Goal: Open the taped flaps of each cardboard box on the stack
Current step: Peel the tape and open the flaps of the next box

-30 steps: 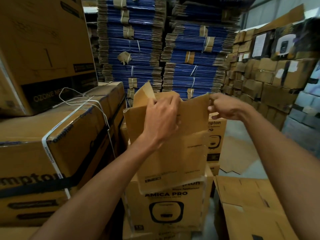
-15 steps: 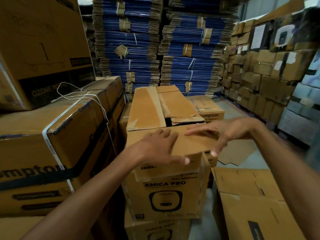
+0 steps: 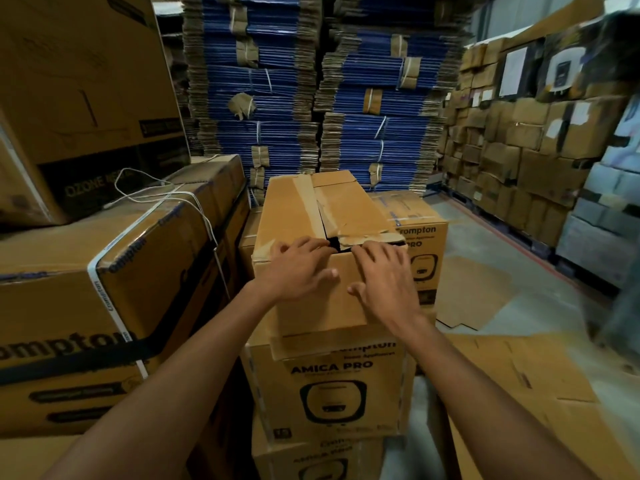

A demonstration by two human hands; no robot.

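Fingers (image 3: 311, 244) of left hand (image 3: 298, 271) and right hand (image 3: 386, 282) lie spread, mostly straight, flat on the near flap of the top cardboard box (image 3: 291, 216), centre stack, above the AMICA PRO box (image 3: 329, 372). Fingertips reach the dark seam gap (image 3: 334, 242); can't tell if any hook under the torn tape (image 3: 306, 199). Lowest box (image 3: 322, 459) is cut off at the frame edge.
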